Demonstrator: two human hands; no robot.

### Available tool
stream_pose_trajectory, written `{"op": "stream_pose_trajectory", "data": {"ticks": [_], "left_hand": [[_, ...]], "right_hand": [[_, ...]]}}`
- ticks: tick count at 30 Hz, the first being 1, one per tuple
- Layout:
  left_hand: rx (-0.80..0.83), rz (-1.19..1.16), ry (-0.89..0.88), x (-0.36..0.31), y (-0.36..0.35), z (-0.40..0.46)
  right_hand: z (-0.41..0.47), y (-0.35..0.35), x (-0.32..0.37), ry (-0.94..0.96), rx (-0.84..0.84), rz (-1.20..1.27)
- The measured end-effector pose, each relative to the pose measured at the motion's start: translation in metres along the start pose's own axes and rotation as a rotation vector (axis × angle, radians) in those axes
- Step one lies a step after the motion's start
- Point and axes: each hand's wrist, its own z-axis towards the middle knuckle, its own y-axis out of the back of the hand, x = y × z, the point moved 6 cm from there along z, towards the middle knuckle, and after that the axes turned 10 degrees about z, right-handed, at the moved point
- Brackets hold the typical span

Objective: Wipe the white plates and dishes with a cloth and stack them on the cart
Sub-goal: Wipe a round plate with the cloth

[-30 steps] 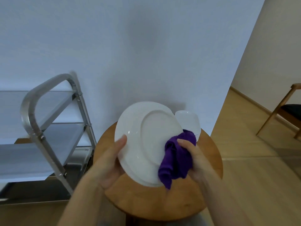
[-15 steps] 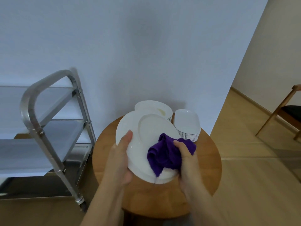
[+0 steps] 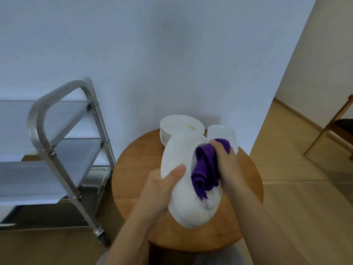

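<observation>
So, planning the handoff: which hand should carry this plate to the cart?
Left. The left hand already grips the plate and is nearer the cart; the right hand holds the cloth.

two plate stacks (image 3: 180, 129) — one cloth (image 3: 206, 167), one cart (image 3: 63, 142)

A round wooden table (image 3: 133, 175) sits under both hands. Beyond them, at its far edge, rest a stack of white plates (image 3: 179, 127) and 1 stack of white dishes (image 3: 222, 133).
</observation>
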Motion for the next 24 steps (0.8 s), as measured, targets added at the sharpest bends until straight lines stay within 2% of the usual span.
{"op": "stream_pose_trajectory", "data": {"ticks": [2, 4, 7, 12, 17, 19, 21, 24], "left_hand": [[-0.017, -0.010, -0.003, -0.003, 0.001, 0.004], [-0.058, -0.030, -0.004, -0.005, 0.004, 0.009], [-0.139, -0.038, -0.009, -0.008, 0.011, 0.014], [-0.316, -0.080, 0.012, 0.002, 0.019, 0.016], [-0.466, -0.042, 0.068, 0.008, 0.036, 0.013], [-0.501, -0.158, 0.118, 0.014, 0.046, 0.011], [-0.508, -0.294, 0.120, 0.014, 0.055, 0.008], [-0.457, -0.253, 0.059, 0.008, 0.064, 0.004]], "right_hand": [[-0.001, -0.017, 0.016, 0.171, 0.096, -0.160], [-0.012, -0.034, 0.022, 0.285, 0.230, -0.212], [-0.022, -0.049, 0.014, 0.285, 0.348, -0.237], [-0.035, -0.062, 0.011, 0.280, 0.400, -0.366], [-0.082, -0.084, 0.009, 0.656, 0.406, -0.629], [-0.084, -0.070, 0.001, 0.736, 0.377, -0.637], [-0.076, -0.048, -0.014, 0.699, 0.355, -0.605], [-0.052, -0.024, -0.036, 0.359, 0.330, -0.344]]}}
